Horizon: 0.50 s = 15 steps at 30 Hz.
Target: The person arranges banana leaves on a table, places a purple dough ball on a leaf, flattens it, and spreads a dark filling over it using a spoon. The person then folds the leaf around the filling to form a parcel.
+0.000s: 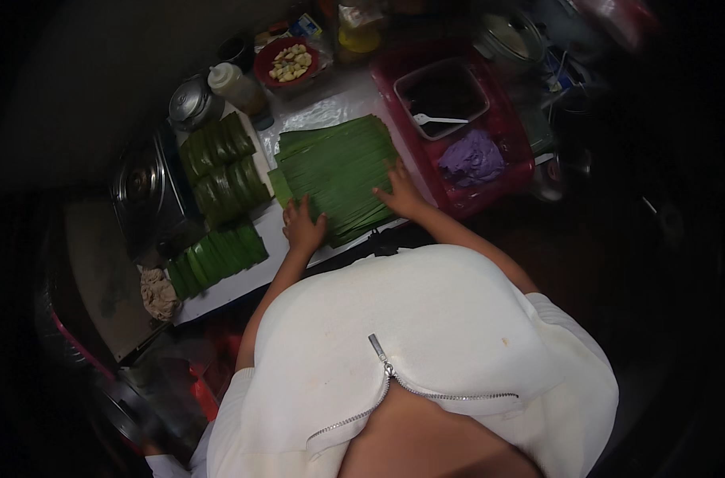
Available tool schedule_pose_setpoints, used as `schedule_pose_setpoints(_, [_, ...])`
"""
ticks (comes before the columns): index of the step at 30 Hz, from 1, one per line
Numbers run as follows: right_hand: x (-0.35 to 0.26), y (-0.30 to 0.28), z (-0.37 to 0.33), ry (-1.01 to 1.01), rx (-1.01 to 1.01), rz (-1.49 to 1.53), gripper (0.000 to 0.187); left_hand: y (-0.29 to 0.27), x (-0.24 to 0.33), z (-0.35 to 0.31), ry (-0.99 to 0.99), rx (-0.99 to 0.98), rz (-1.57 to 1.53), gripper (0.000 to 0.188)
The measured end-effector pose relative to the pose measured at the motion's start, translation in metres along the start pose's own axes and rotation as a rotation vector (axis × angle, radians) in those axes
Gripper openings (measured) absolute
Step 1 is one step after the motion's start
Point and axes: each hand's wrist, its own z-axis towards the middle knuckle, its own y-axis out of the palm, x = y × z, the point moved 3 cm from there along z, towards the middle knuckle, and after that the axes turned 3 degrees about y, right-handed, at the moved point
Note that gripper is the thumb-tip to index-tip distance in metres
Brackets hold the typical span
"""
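A stack of cut green banana leaves [342,171] lies flat on the white table in front of me. My left hand [304,226] rests at its near left corner, fingers spread. On the right edge of the stack lies my right hand [400,191], its fingers also apart. Neither hand grips anything. To the left sit rows of leaf-wrapped parcels [227,171], with a row of brighter green wrapped rolls [219,261] closer to me. Right of the leaves, a dark pink tray [426,187] holds a lump of purple dough [472,158] and a clear tub of dark filling [442,95] with a white plastic spoon [440,119] across it.
At the back stand a red bowl of pale yellow chunks [290,64], a squeeze bottle [239,86] and a lidded metal pot [192,102]. A gas stove [143,183] is at far left. A crumpled beige cloth [159,293] lies at the table's left corner.
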Motion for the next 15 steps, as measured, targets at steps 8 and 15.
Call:
schedule_pose_setpoints(8, [0.05,-0.164,-0.023,-0.003,0.369,0.439,0.022,-0.034,0.05,0.001,0.24,0.106,-0.36,0.048])
schedule_pose_setpoints(15, [0.166,-0.183,-0.048,0.146,0.435,0.523,0.026,-0.068,0.066,0.083,0.02,0.418,-0.606,0.082])
